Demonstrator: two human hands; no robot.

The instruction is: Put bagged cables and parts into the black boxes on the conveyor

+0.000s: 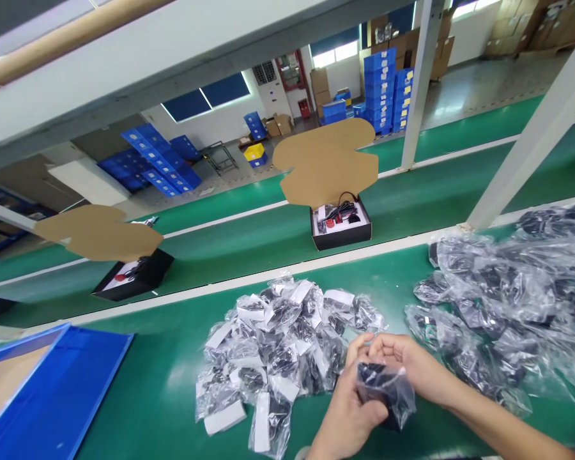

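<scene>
Both my hands hold one small clear plastic bag with a black part inside point(386, 386) low in the view, just above the green work surface point(163, 383). My left hand point(347, 409) grips it from below and the left. My right hand point(407, 361) pinches its top edge. Right beside my hands, to the left, lies a pile of small clear bags with white labels point(278, 345). A bigger heap of clear bags with black cables point(512, 294) lies to the right.
An open black box with a cardboard lid and a red-and-black cable inside point(340, 223) rides on the green conveyor belt point(249, 236) behind. Another open box point(134, 275) is further left. A blue bin point(52, 390) stands at bottom left. White frame posts point(522, 140) rise at right.
</scene>
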